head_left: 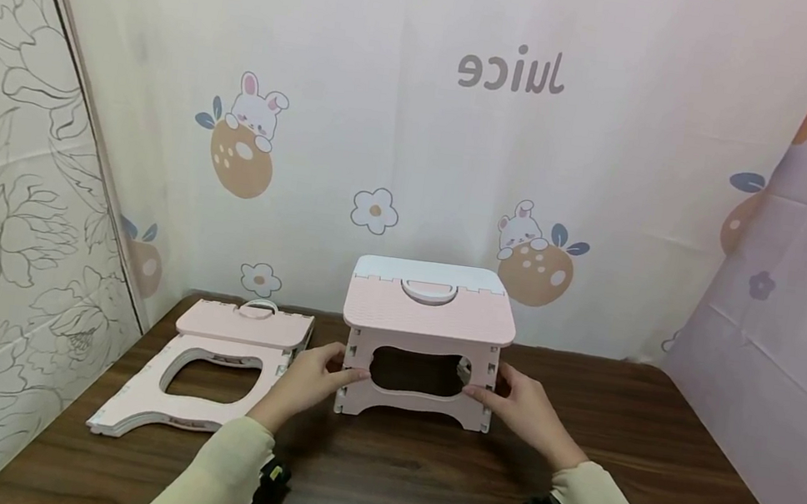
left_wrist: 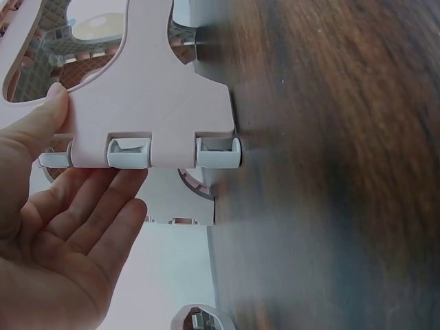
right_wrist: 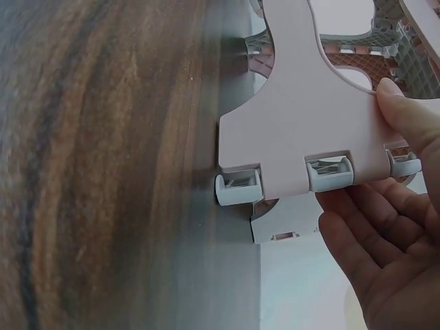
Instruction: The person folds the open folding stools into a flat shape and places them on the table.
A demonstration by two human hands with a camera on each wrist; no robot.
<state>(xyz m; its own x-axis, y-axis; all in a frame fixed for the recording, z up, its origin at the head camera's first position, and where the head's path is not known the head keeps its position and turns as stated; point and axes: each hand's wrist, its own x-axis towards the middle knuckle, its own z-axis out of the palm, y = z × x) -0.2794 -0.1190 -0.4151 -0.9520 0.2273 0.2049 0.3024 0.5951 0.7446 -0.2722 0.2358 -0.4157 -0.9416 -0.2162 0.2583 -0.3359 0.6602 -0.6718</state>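
A pink and white folding stool (head_left: 431,310) stands unfolded and upright on the table, its small white carry handle (head_left: 429,292) on the top. My left hand (head_left: 316,376) grips its left side, the thumb on the front leg panel by the cutout and the fingers along the side. On the right side my right hand (head_left: 524,403) holds it the same way. Both wrist views show the front panel (left_wrist: 155,103) with white hinges (right_wrist: 330,172) along its edge, thumb and fingers on either side of that edge. The fingertips behind the panel are partly hidden.
A second pink folding stool (head_left: 210,409) lies folded flat on the left of the dark wooden table (head_left: 412,488). Behind the table hangs a printed curtain (head_left: 446,148). Further fabric panels close in the left (head_left: 5,237) and right sides.
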